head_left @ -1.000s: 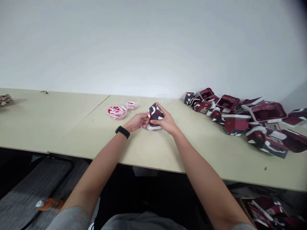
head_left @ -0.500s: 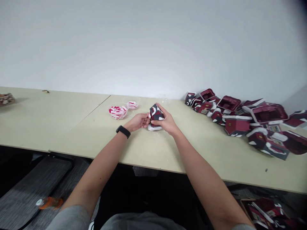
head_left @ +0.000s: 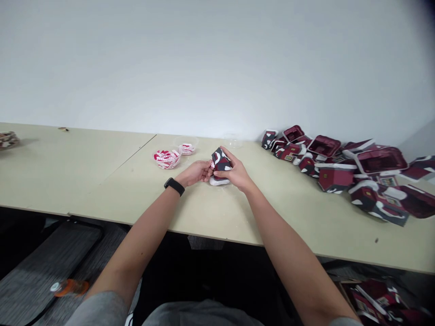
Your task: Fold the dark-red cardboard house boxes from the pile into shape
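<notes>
My right hand (head_left: 236, 173) is wrapped round a small model house (head_left: 222, 164), maroon and dark grey with white snow-like patches and a white base edge. It is tilted over the table, in front of me. My left hand (head_left: 200, 172) is closed in a pinch at the house's left side, pressing a small red-and-white piece (head_left: 212, 165) against it; the fingers cover most of that piece. Left of the hands stands a clear bowl (head_left: 166, 166) of red-and-white striped pieces. Behind it is a second clear bowl (head_left: 186, 153) with similar pieces.
Several more model houses (head_left: 336, 177) lie heaped on the right of the table (head_left: 112, 181), some showing hollow undersides. A clear plastic container (head_left: 233, 141) sits near the wall. Below the right edge is a box of houses (head_left: 377, 301). An orange bottle (head_left: 70, 288) lies on a chair at lower left.
Both hands stay almost still around the house, with only a slight shift of the left fingers. The whole view has moved a little.
</notes>
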Demonstrator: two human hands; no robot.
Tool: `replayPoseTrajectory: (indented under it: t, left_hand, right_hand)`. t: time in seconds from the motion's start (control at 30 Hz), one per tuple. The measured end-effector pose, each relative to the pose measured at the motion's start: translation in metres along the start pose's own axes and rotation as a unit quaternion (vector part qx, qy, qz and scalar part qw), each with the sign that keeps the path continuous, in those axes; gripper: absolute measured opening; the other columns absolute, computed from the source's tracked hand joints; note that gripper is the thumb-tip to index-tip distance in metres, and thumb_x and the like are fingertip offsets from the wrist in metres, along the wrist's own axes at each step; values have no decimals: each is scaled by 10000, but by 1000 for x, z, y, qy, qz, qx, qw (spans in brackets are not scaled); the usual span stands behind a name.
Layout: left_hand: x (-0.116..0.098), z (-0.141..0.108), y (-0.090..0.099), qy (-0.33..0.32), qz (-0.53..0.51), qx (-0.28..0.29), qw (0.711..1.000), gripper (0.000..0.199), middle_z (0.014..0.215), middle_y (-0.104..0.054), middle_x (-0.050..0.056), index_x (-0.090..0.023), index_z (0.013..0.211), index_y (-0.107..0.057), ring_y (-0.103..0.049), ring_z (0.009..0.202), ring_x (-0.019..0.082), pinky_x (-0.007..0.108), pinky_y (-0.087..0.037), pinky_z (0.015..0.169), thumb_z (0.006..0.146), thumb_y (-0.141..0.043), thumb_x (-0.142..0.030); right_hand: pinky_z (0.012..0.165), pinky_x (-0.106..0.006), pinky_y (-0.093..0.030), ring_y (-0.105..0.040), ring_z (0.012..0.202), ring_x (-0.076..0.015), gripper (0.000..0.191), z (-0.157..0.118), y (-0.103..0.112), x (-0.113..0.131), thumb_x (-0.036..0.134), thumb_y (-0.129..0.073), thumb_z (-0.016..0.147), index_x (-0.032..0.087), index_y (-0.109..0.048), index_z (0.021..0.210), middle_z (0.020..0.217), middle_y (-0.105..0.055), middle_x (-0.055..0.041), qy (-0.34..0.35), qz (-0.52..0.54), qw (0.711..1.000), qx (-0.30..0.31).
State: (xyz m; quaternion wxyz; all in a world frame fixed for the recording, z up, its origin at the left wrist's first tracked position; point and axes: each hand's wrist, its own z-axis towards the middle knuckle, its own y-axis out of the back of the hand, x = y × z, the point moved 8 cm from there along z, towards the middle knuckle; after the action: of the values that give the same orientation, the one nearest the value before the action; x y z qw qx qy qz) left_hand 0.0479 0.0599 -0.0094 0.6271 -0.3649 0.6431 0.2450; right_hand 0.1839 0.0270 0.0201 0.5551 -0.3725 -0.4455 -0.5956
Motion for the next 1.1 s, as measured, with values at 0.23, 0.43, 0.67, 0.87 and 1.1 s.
replayPoseTrajectory:
  t: [0.23, 0.43, 0.67, 0.87, 1.1]
  left_hand:
    - [0, 1, 0, -11, 11, 8, 1000, 374, 593, -513, -9, -163, 720, -548, -460, 453, 80, 212, -356, 463, 1001, -583, -408]
    - [0, 1, 1, -11, 18, 5, 1000, 365, 592, -518, -10, -165, 721, -549, -465, 451, 82, 222, -344, 463, 973, -627, -417]
    - [0, 1, 4, -17, 21, -2, 1000, 351, 565, -514, -18, -169, 732, -555, -465, 433, 85, 224, -328, 442, 950, -662, -422]
    - [0, 2, 7, -28, 52, -22, 998, 421, 569, -527, -22, -168, 735, -567, -469, 423, 75, 216, -309, 420, 951, -667, -515]
    - [-7, 1, 21, -85, 168, -118, 975, 517, 520, -525, -29, -186, 702, -529, -479, 411, 89, 226, -325, 446, 911, -676, -635]
  right_hand:
    - [1203, -459, -434, -584, 1348, -280, 1089, -2, -1, 2, 226, -874, 576, 279, -473, 1587, 1519, -596, -54, -16, 16, 1000, 3]
    - [1151, -453, -489, -639, 1257, -270, 1126, -1, -2, -1, 243, -895, 566, 288, -451, 1599, 1431, -660, -49, -30, 38, 999, 11]
    - [1100, -423, -530, -656, 1228, -269, 1154, -1, -3, -5, 260, -914, 548, 307, -444, 1600, 1410, -676, -34, -50, 74, 996, 16]
    - [1109, -432, -519, -653, 1230, -275, 1157, -2, -1, -2, 252, -920, 529, 270, -459, 1590, 1399, -680, -50, -53, 89, 995, 7]
    - [1113, -451, -516, -664, 1224, -279, 1122, 0, 0, -6, 291, -923, 559, 295, -463, 1582, 1377, -695, -50, -60, 78, 995, 1]
